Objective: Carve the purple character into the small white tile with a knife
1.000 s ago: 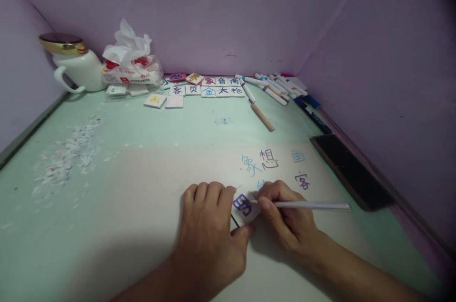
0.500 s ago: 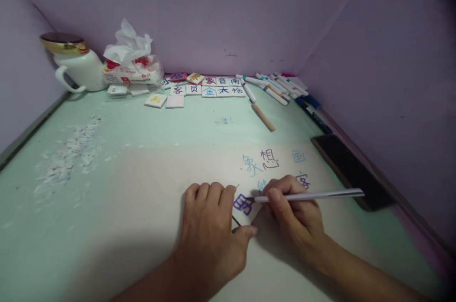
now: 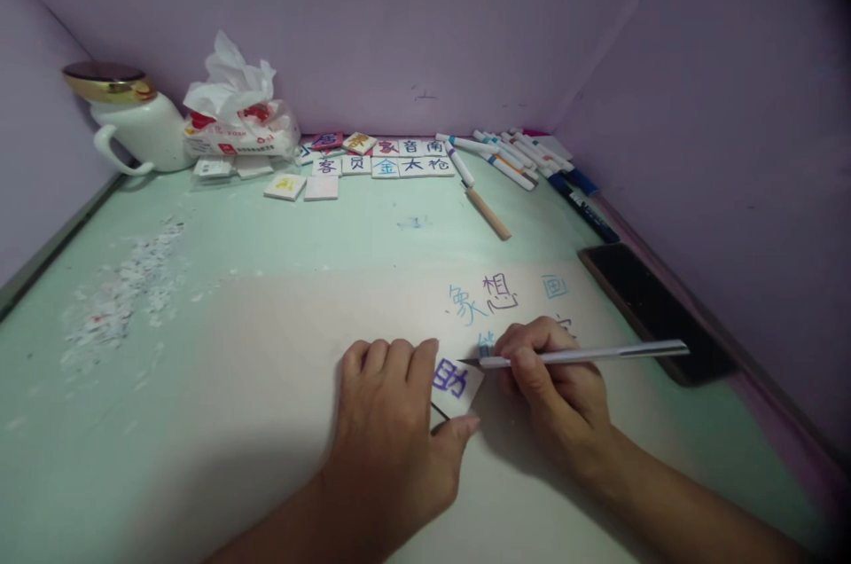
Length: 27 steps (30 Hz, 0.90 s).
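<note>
On the pale sheet [image 3: 279, 369], my left hand [image 3: 392, 431] grips a small white square tile [image 3: 471, 391] between its thumb and fingers. A purple Chinese character marks the tile's face, and the hand covers its left part. My right hand [image 3: 555, 387] is closed round a craft knife [image 3: 598, 352] with a slim silver handle. The knife's thin dark point is at the tile's upper edge; whether it touches cannot be made out. Blue and purple handwritten characters [image 3: 498, 291] show on the sheet just beyond my hands.
White shavings [image 3: 126, 289] are scattered at left. Along the back stand a white mug [image 3: 143, 134] and a tissue pack [image 3: 243, 134], with lettered tiles [image 3: 418, 167], several markers [image 3: 511, 171] and a wooden stick [image 3: 488, 215]. A phone [image 3: 655, 311] lies at right near the wall.
The knife tip has moved off the purple character towards the tile's upper right edge. My right hand has shifted slightly right. The left hand keeps its hold, and more of the tile shows.
</note>
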Each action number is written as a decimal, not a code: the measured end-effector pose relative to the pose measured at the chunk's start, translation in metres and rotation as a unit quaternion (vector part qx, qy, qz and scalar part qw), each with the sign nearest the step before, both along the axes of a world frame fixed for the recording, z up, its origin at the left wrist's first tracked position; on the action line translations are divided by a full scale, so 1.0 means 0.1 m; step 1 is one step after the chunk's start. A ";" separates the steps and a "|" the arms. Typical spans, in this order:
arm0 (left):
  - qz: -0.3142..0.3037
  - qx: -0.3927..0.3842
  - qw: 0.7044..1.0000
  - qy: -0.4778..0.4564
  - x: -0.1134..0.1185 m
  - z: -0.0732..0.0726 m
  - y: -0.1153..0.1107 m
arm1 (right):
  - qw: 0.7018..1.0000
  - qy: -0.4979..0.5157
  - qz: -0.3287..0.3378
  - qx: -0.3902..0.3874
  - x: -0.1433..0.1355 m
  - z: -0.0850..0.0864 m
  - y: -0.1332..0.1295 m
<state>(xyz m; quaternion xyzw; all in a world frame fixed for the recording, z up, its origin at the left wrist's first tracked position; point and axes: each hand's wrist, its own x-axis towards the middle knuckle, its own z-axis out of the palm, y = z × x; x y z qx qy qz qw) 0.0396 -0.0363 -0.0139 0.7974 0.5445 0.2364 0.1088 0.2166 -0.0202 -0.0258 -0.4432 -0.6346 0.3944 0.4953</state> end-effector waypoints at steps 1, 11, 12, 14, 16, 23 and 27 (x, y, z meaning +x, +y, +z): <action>-0.001 -0.002 1.000 -0.001 0.00 0.00 0.00 | 1.000 0.003 0.003 -0.001 0.00 0.00 0.00; -0.005 -0.011 1.000 -0.007 0.00 0.02 0.02 | 0.998 -0.043 0.044 -0.025 -0.01 0.07 0.03; -0.005 -0.011 1.000 -0.006 0.00 0.03 0.02 | 0.997 -0.047 0.049 -0.034 -0.01 0.07 0.03; -0.007 -0.011 1.000 -0.006 0.00 0.03 0.02 | 0.996 -0.047 0.045 -0.057 -0.01 0.07 0.05; -0.009 -0.010 1.000 -0.006 0.00 0.03 0.02 | 0.995 -0.048 0.041 -0.078 -0.01 0.07 0.06; -0.010 -0.009 1.000 -0.010 0.00 0.02 0.02 | 0.990 -0.014 0.039 -0.131 -0.02 0.06 0.10; -0.003 -0.010 1.000 -0.011 0.01 0.03 0.03 | 0.987 0.066 -0.005 -0.146 -0.03 0.03 0.12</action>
